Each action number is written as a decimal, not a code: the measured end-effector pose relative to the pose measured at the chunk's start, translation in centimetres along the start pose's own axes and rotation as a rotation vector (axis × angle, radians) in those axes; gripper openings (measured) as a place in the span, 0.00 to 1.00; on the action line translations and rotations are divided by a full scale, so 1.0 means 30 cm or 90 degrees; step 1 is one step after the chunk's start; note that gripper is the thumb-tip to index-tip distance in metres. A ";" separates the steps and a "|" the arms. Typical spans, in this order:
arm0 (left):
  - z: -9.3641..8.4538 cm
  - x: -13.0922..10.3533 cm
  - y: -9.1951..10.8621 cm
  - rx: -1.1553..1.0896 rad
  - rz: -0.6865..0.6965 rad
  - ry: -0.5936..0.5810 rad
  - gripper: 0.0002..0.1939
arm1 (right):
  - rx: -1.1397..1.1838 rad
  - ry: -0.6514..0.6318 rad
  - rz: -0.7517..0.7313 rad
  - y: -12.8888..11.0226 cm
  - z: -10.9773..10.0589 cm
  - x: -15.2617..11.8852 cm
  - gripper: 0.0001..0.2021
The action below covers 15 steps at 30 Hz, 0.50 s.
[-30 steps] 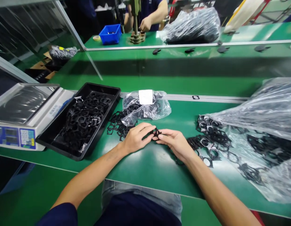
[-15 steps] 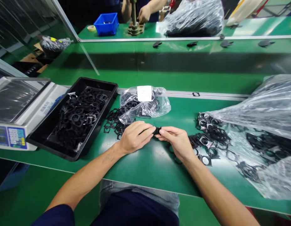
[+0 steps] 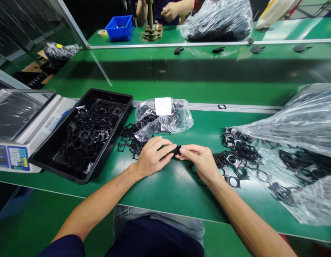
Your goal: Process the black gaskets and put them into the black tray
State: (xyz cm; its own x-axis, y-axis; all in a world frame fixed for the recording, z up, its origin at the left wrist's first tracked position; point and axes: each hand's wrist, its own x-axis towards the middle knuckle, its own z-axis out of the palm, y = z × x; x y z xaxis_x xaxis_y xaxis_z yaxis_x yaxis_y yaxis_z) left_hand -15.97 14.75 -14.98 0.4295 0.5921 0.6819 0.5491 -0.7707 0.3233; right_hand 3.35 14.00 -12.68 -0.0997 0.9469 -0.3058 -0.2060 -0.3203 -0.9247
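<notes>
Tray (image 3: 122, 98) left w/ scale (image 3: 34, 117); bag (image 3: 181, 119) behind hands (image 3: 176, 151).

Small black part (image 3: 177, 150) mostly hidden between the pinching hands

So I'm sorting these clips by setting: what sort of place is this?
Most likely a factory assembly or packing line. Long green workbenches run in rows, a black tray and plastic bags hold many identical small black parts, a weighing scale stands alongside, and another person's hand works at the next bench.

Bright overhead light, glare on plastic bags (image 3: 301, 117) — edges bowed, sharp
</notes>
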 end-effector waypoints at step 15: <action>0.016 -0.004 0.039 -0.228 -0.121 0.058 0.12 | -0.173 0.021 -0.204 0.016 -0.003 -0.021 0.15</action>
State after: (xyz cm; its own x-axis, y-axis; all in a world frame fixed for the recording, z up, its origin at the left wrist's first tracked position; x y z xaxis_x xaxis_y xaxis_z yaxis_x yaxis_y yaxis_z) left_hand -15.03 13.91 -15.01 0.2700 0.7208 0.6383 0.3212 -0.6924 0.6460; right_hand 3.39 13.25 -12.94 -0.0394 0.9992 0.0043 0.0430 0.0060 -0.9991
